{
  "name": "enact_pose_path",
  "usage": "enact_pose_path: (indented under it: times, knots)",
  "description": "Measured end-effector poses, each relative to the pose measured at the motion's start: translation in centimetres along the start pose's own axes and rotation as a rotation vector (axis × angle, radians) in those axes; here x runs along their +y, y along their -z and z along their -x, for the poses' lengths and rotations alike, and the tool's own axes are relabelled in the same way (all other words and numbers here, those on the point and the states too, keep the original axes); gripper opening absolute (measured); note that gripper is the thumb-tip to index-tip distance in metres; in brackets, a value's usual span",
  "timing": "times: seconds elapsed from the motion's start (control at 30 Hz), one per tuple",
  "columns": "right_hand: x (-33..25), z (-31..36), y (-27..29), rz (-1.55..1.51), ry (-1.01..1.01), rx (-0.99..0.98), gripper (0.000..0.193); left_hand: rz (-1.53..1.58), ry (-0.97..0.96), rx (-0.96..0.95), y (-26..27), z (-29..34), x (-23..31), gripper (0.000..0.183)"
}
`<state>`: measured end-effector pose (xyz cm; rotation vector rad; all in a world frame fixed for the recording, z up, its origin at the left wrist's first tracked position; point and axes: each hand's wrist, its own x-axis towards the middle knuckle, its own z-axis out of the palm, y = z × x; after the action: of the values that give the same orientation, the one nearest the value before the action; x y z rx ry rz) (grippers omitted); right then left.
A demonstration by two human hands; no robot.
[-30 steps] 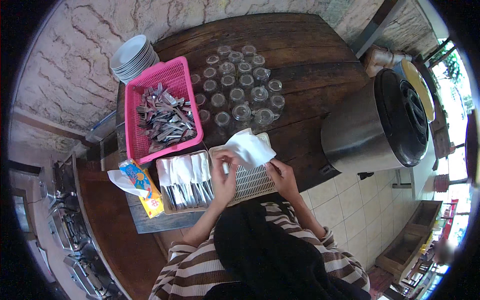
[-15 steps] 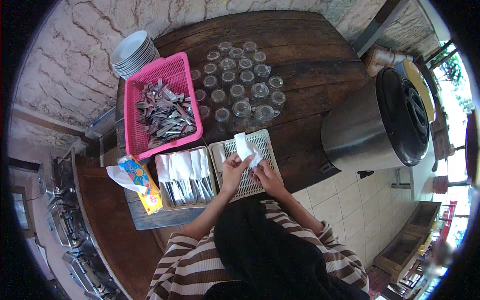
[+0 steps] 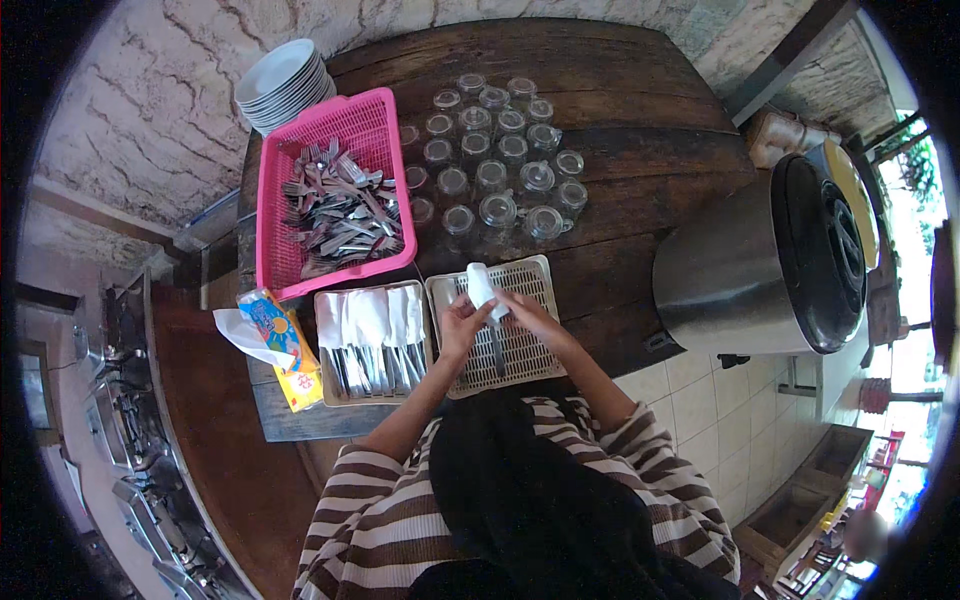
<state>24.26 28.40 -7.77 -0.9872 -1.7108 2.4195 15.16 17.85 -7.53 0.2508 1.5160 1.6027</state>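
Observation:
My left hand (image 3: 463, 326) and my right hand (image 3: 532, 317) are both closed on a white paper napkin (image 3: 480, 283), rolled into a narrow sleeve. Out of its lower end sticks a metal cutlery handle (image 3: 497, 352), pointing toward me; the piece's other end is hidden in the paper. Both hands are above a cream slatted plastic basket (image 3: 541, 283). Just left of it, a second cream basket (image 3: 322, 392) holds a row of napkin-wrapped cutlery (image 3: 375, 318), handles toward me. A yellow and blue tissue pack (image 3: 275, 335) lies beside that basket, a white tissue sticking out.
A pink basket (image 3: 266, 225) full of loose forks and other cutlery (image 3: 340, 210) stands at the far left, before stacked white plates (image 3: 280, 80). Several upturned glass mugs (image 3: 490, 175) cover the wooden table's middle. A large steel pot (image 3: 720, 265) with a black lid stands right.
The napkin has gone from a loose, flat fold to a tight roll, and the cutlery handle now shows below it. My right hand has moved up onto the roll. The view has shifted slightly.

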Motion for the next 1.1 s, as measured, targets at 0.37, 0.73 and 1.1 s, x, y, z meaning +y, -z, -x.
enact_pose_path:
  times: [0.37, 0.73, 1.1]
  knots:
    - [3.5, -5.6, -1.1, 0.118, 0.113, 0.217, 0.032, -0.173, -0.105, 0.168, 1.2, 0.6, -4.1, 0.019]
    - [5.5, -8.8, -1.7, 0.190, 0.104, 0.461, 0.027, -0.135, -0.118, 0.204, 2.2, 2.0, -7.2, 0.037]
    - [1.7, -3.2, -1.4, 0.689, 0.192, 0.243, 0.036, -0.026, -0.162, 0.196, 1.8, 3.2, -6.3, 0.041]
